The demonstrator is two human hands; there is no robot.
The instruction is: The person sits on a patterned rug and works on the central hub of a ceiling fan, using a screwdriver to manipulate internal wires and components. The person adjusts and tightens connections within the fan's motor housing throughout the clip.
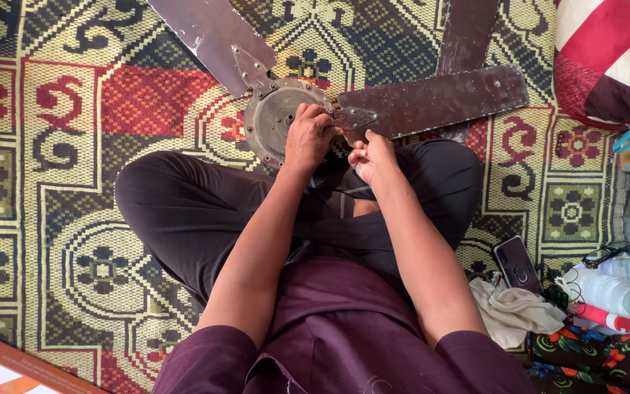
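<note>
A dusty ceiling fan lies on the patterned mat in front of my crossed legs. Its round metal motor housing (271, 117) carries a brown blade pointing up left (209, 36) and another pointing right (439, 98). My left hand (309, 135) rests on the housing's right side, fingers curled against the blade bracket (355, 117). My right hand (372, 155) is just below that bracket, fingers pinched together; what it pinches is too small to tell.
A third blade (468, 33) lies loose at the top right. A red and white cushion (610, 62) fills the top right corner. At the right lie a phone (517, 264), a white cloth (512, 310), plastic bottles (621, 292) and glasses (610, 254).
</note>
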